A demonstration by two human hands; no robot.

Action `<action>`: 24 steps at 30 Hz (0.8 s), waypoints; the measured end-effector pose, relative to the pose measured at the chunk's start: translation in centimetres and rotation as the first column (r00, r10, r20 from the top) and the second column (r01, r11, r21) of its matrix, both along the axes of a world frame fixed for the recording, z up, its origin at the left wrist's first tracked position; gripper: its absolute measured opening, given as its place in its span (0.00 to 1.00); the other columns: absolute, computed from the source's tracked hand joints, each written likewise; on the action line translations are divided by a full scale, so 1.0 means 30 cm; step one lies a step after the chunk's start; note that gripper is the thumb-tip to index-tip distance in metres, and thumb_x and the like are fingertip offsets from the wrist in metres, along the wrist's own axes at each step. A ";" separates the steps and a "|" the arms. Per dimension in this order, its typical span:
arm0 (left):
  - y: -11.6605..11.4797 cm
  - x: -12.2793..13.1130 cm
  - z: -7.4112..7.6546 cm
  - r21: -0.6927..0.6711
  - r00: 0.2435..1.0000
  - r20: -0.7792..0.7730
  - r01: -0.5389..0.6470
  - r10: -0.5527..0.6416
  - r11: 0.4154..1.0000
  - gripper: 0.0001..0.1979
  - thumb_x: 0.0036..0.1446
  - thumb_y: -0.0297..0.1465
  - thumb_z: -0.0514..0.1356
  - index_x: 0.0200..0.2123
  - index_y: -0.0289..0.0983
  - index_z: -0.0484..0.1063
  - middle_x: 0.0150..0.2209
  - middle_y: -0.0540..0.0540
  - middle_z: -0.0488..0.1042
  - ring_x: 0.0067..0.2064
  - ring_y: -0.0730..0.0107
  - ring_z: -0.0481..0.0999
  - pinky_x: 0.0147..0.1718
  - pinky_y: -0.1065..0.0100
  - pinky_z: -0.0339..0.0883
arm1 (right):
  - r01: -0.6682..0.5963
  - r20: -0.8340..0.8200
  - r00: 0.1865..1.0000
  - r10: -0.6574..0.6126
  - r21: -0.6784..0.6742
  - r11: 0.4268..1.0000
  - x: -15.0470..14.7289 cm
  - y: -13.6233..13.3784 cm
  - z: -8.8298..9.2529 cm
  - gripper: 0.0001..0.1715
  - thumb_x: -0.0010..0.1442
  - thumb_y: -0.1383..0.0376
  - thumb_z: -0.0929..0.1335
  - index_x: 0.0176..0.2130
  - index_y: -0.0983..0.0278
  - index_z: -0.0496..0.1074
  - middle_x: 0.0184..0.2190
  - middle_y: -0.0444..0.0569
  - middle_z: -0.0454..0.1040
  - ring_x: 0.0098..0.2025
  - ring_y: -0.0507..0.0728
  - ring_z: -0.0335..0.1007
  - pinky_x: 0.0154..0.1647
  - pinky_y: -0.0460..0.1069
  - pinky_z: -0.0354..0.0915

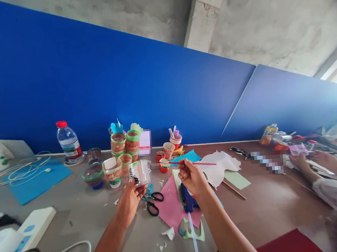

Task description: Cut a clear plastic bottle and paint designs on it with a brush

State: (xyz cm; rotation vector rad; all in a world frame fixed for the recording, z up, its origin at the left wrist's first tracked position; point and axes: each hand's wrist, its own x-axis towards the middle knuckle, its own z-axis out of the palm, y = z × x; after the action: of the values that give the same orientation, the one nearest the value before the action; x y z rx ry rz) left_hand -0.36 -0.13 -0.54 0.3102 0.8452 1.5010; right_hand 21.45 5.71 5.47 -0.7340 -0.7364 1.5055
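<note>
My left hand [129, 202] is closed around a clear plastic cup [143, 172] with black print, tilted on its side. Between the fingertips of my right hand [192, 178] is a thin paintbrush [206, 163] with a red handle. Its tip points left, at a short red paper cup [164, 168]; whether they touch I cannot tell. Black-handled scissors [154, 203] lie just right of my left hand. Under my right wrist rests a blue glue gun [188, 201] with a clear glue stick [193, 234] in it, on pink paper [167, 204].
Decorated cups [118, 142] stand stacked behind my left hand. A water bottle [69, 141] stands further left, near blue paper [35, 183]. A power strip [35, 233] lies front left. White paper [221, 166] and a wooden stick [234, 189] lie right. Another person's hands [302, 167] are far right.
</note>
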 end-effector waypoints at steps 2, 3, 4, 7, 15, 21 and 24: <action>-0.002 0.003 0.005 0.001 1.000 0.003 -0.004 0.004 1.000 0.08 0.56 0.34 0.60 0.34 0.34 0.73 0.32 0.42 0.77 0.35 0.64 0.77 0.38 0.65 0.71 | 0.006 0.007 1.000 -0.007 0.051 0.999 -0.027 -0.037 -0.009 0.14 0.47 0.57 0.75 0.28 0.64 0.75 0.20 0.45 0.72 0.16 0.47 0.55 0.18 0.46 0.55; -0.003 0.003 0.007 0.002 1.000 0.002 -0.005 0.005 1.000 0.08 0.55 0.34 0.61 0.34 0.34 0.73 0.32 0.41 0.77 0.36 0.64 0.77 0.38 0.64 0.71 | 0.013 0.014 1.000 -0.014 0.077 0.997 -0.040 -0.051 -0.014 0.14 0.47 0.56 0.75 0.29 0.64 0.76 0.21 0.46 0.73 0.17 0.48 0.56 0.18 0.46 0.55; -0.004 0.003 0.008 0.002 1.000 -0.001 -0.008 0.008 1.000 0.08 0.55 0.34 0.61 0.34 0.34 0.73 0.32 0.41 0.77 0.36 0.64 0.77 0.38 0.64 0.71 | 0.019 0.021 1.000 -0.021 0.104 0.994 -0.051 -0.061 -0.018 0.14 0.48 0.55 0.74 0.30 0.63 0.76 0.22 0.46 0.73 0.18 0.48 0.58 0.19 0.46 0.56; -0.004 0.004 0.010 -0.008 0.999 -0.020 -0.025 0.025 1.000 0.08 0.54 0.33 0.62 0.33 0.34 0.73 0.32 0.41 0.77 0.36 0.64 0.76 0.39 0.64 0.71 | 0.035 0.043 0.998 -0.044 0.188 0.982 -0.079 -0.079 -0.037 0.14 0.50 0.54 0.73 0.31 0.62 0.77 0.23 0.47 0.74 0.19 0.49 0.59 0.20 0.47 0.56; -0.001 0.015 0.012 -0.032 0.999 -0.033 -0.031 0.030 0.999 0.10 0.51 0.35 0.64 0.31 0.33 0.74 0.31 0.41 0.78 0.36 0.62 0.77 0.41 0.61 0.71 | 0.086 0.067 0.992 -0.109 0.291 0.953 -0.080 -0.089 -0.091 0.12 0.54 0.54 0.72 0.34 0.60 0.78 0.27 0.47 0.75 0.21 0.50 0.61 0.23 0.48 0.59; 0.004 0.023 0.012 -0.064 0.999 -0.019 -0.031 0.030 0.997 0.11 0.49 0.36 0.64 0.32 0.33 0.74 0.31 0.41 0.78 0.36 0.62 0.77 0.42 0.61 0.70 | 0.110 0.075 0.988 -0.133 0.254 0.961 -0.065 -0.084 -0.105 0.13 0.55 0.54 0.71 0.33 0.61 0.77 0.24 0.47 0.75 0.19 0.50 0.60 0.21 0.48 0.58; 0.003 0.026 0.008 -0.064 0.999 -0.042 -0.024 0.021 0.998 0.12 0.49 0.36 0.64 0.32 0.33 0.74 0.31 0.41 0.78 0.36 0.61 0.77 0.42 0.60 0.70 | 0.114 0.094 0.985 -0.142 0.253 0.961 -0.068 -0.089 -0.102 0.14 0.55 0.54 0.71 0.33 0.62 0.77 0.22 0.46 0.74 0.17 0.49 0.59 0.20 0.47 0.58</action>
State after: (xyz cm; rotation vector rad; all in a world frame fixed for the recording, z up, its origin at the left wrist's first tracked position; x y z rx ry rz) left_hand 0.42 -0.03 -0.29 0.2856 0.9305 1.4890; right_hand 19.40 3.02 2.40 -0.6671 -0.9248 1.2364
